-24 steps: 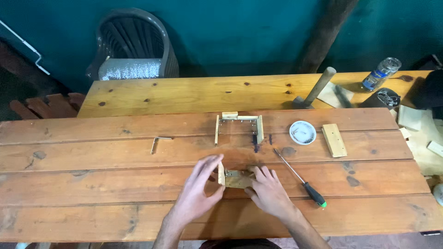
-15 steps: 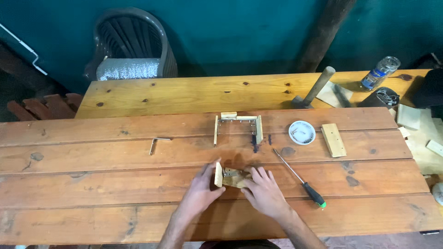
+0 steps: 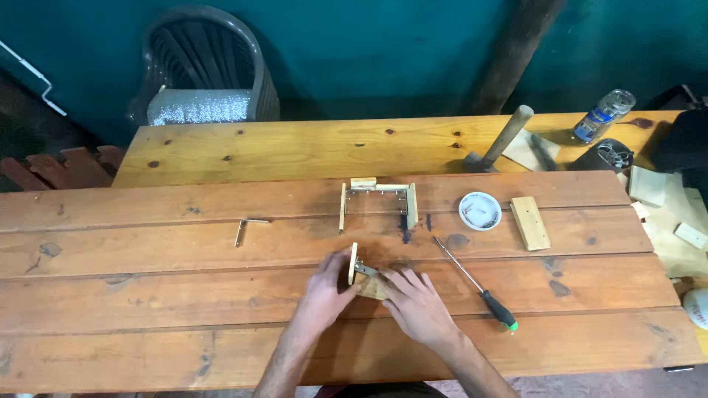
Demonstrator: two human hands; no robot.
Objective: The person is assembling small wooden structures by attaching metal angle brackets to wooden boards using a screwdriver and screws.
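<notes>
Both hands on small wood piece (image 3: pixel 354 263) w/ metal bracket, mid-surface: left hand (image 3: pixel 322 292) pinching it upright, right hand (image 3: pixel 417 304) pressing flat, fingers spread. Risk: piece tips if grip loosens.

Reddish-brown plank table (image 3: pixel 147 295), green-handled screwdriver (image 3: pixel 476 284), white round dish (image 3: pixel 480 211), teal wall (image 3: pixel 383 51).

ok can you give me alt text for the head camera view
Seen from above, a person's left hand and right hand press on a small wooden piece with a metal bracket on a wooden table. Nearby lie a green-handled screwdriver, a U-shaped wooden frame and a small white dish.
</notes>
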